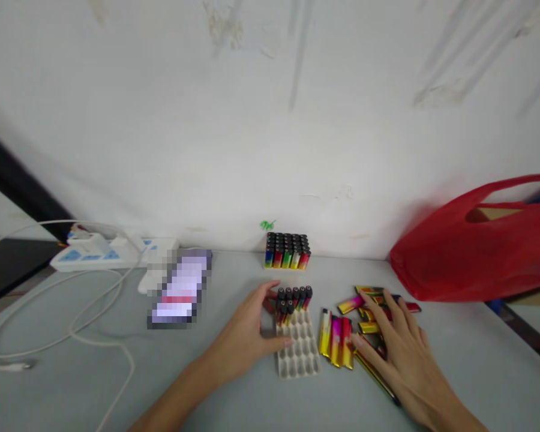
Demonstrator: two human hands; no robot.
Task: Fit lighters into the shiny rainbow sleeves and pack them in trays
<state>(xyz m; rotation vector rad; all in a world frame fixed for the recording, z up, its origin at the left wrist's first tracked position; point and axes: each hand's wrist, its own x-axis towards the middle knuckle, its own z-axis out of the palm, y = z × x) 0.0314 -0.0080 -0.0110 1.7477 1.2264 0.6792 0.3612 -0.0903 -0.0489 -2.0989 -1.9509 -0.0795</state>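
Observation:
A white slotted tray [299,354] lies on the grey table with several lighters [293,298] standing in its far rows. My left hand [248,336] grips the tray's left side, thumb along its near edge and fingers by the standing lighters. My right hand [398,348] rests with spread fingers on a loose pile of colourful lighters [369,318] to the right of the tray. Three lighters [336,341] lie side by side between tray and hand.
A full tray of lighters [287,251] stands against the wall. A red plastic bag [477,252] sits at the right. A phone [180,289], a power strip [112,251] and white cables [72,327] lie at the left.

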